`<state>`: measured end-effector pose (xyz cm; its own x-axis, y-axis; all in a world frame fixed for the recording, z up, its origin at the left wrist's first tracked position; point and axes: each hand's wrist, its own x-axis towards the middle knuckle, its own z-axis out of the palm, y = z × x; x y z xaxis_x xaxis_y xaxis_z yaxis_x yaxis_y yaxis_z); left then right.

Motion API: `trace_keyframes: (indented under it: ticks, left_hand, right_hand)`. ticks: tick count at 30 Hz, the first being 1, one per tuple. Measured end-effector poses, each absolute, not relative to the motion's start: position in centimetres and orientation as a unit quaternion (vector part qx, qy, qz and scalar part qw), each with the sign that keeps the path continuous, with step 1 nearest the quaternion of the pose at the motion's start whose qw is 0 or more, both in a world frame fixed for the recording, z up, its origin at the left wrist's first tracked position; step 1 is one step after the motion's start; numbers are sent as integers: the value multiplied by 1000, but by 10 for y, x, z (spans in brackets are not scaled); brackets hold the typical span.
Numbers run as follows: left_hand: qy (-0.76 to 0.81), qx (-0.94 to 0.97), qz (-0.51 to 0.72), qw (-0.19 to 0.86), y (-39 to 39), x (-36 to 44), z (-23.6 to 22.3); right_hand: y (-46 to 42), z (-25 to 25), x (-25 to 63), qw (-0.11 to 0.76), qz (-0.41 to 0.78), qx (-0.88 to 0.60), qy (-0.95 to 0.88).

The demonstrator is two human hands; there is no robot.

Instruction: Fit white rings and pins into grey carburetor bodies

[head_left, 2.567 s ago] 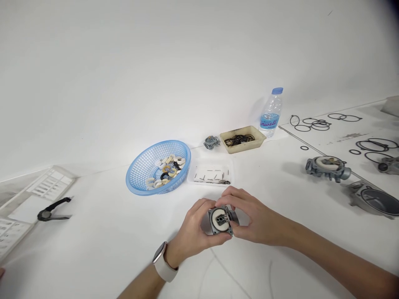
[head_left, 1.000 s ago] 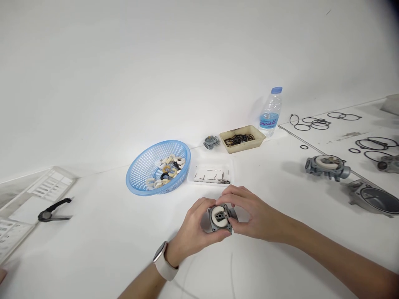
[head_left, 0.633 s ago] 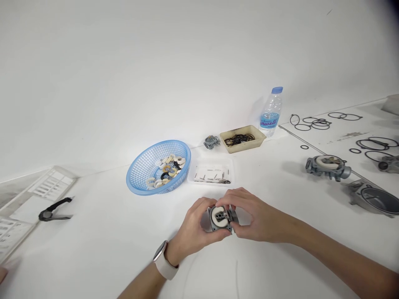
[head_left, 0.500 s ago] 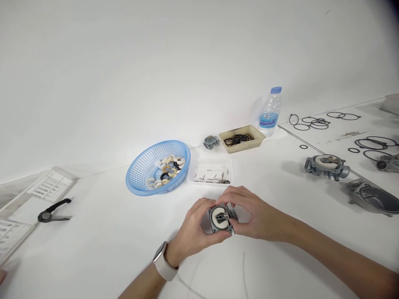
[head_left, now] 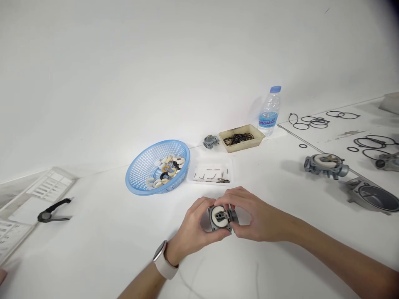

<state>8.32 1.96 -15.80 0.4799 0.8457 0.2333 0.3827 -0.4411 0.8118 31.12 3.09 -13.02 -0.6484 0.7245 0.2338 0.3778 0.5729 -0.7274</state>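
A small grey metal carburetor (head_left: 215, 224) sits between my hands above the white table, with its open side up. Inside it lies a white ring-shaped float (head_left: 215, 218) around a dark centre post. My left hand (head_left: 197, 226) grips the carburetor from the left, thumb along its near edge and fingers at its far side; a watch is on that wrist. My right hand (head_left: 249, 214) closes on its right side, with the index finger at the far edge and the thumb by the float's hinge end. Whether a small pin is between those fingertips, I cannot tell.
Beyond my hands are a blue basket (head_left: 132, 182) of floats, a white tray (head_left: 191, 176) of small pins, and a beige tray (head_left: 245, 147) of black rings. A water bottle (head_left: 268, 112), another carburetor (head_left: 326, 166) and a bowl (head_left: 375, 197) stand right. A black watch (head_left: 46, 216) lies left.
The hands and the carburetor stay almost where they were. My right fingertips have shifted very slightly at its right side; the view has moved a little.
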Motion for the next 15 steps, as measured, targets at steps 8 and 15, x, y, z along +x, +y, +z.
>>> trace_keyframes:
  ticks: [8,15]
  left_hand:
    - [386,785,328,357,20,83,-158]
    - [381,787,334,353,20,83,-157]
  right_hand:
    - [33,-135,311,282,307,-317,-852]
    - [32,-140,308,301,260,-306,-865]
